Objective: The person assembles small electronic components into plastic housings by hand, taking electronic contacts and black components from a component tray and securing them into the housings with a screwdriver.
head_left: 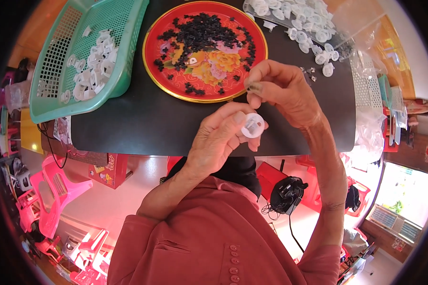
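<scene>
My left hand holds a small round white plastic part between thumb and fingers, over the table's near edge. The part has a rim and an opening in its face. Just above it and to the right, my right hand is closed in a pinch, apart from the white part. Whatever lies between those fingertips is too small to make out. Beyond both hands stands a red round tray with a gold rim and flower print. Many small black pieces lie heaped and scattered on it.
At the left, a green plastic basket holds white plastic parts. More round white parts lie at the far right, some on a clear plastic bag. Tiny metal-looking bits rest near them on the dark table. Pink chairs stand behind.
</scene>
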`<state>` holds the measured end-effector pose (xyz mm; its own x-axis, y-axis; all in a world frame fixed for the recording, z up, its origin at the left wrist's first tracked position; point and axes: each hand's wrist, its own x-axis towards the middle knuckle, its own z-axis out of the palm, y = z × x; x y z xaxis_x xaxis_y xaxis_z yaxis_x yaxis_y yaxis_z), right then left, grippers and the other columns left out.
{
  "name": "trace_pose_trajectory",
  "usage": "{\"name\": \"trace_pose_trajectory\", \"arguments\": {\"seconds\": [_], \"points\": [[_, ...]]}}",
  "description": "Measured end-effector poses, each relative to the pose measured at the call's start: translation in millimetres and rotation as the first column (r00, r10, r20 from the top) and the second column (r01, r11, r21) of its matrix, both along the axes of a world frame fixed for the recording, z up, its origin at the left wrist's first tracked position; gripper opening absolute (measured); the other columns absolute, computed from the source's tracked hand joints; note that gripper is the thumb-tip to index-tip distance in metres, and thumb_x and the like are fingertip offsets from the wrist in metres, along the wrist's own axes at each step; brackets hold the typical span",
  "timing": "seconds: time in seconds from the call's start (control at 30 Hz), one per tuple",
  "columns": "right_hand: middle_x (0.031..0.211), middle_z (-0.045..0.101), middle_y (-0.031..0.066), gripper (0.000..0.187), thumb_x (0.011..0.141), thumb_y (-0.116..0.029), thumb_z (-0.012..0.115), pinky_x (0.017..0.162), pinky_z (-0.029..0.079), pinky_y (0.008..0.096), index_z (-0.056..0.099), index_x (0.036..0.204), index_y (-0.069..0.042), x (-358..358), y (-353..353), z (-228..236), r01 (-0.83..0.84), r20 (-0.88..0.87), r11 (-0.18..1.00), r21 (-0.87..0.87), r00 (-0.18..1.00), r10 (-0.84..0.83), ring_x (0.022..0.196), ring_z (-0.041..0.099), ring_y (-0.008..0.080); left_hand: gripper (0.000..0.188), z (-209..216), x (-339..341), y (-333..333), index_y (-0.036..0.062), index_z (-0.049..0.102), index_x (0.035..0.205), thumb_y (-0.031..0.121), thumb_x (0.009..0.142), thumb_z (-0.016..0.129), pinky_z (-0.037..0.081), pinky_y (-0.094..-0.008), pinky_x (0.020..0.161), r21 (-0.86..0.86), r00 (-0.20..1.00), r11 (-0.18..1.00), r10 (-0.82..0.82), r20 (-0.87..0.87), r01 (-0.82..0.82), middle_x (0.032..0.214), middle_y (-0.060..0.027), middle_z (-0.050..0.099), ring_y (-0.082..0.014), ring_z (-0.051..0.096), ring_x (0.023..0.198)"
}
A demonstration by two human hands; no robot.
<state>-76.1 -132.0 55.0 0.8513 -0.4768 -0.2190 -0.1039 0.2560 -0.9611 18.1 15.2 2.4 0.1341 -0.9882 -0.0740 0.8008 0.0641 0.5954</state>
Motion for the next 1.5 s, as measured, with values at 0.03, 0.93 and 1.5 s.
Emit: {"name": "trace_pose_trajectory", "arguments": {"seconds": [0.03, 0.93, 1.5], "points": [[0.07, 0.063, 0.0034, 0.008, 0.082, -0.007, 0.063, 0.061, 0.047, 0.0206, 0.063, 0.086, -0.001, -5.8, 3.5, -1.2, 0.029, 0.005, 0.999, 0.032, 1.0, -0.029, 0.063, 0.057, 0.0072, 0.034, 2.2, 0.0, 0.3, -0.0053, 0.046, 0.109, 0.025, 0.095, 0.042, 0.049, -0.03, 0.064, 0.022, 1.0, 1.0, 0.011, 0.0, -0.011, 0.095, -0.0206, 0.059, -0.0203, 0.058, 0.069], [0.075, 0.06, 0.0053, 0.009, 0.084, -0.003, 0.061, 0.057, 0.05, 0.0238, 0.06, 0.084, 0.006, -51.0, 48.0, -23.0, 0.257, 0.286, 0.955, -0.148, 0.936, -0.207, 0.063, 0.06, 0.0116, 0.024, 3.0, -13.1, -10.0, -0.0019, 0.049, 0.107, 0.018, 0.094, 0.048, 0.05, -0.0292, 0.066, 0.044, 1.0, 0.999, -0.001, -0.001, 0.001, 0.088, -0.0105, 0.058, -0.0159, 0.058, 0.076], [0.074, 0.062, 0.007, 0.008, 0.085, -0.003, 0.06, 0.06, 0.051, 0.0242, 0.061, 0.087, 0.005, -51.7, 40.9, -25.1, 0.319, 0.231, 0.917, -0.241, 0.936, -0.265, 0.065, 0.06, 0.0113, 0.032, 3.5, -8.9, -8.2, -0.0071, 0.048, 0.115, 0.017, 0.094, 0.046, 0.05, -0.0292, 0.069, 0.036, 0.998, 0.998, -0.058, 0.004, 0.058, 0.093, -0.0106, 0.057, -0.0157, 0.058, 0.079]]}}
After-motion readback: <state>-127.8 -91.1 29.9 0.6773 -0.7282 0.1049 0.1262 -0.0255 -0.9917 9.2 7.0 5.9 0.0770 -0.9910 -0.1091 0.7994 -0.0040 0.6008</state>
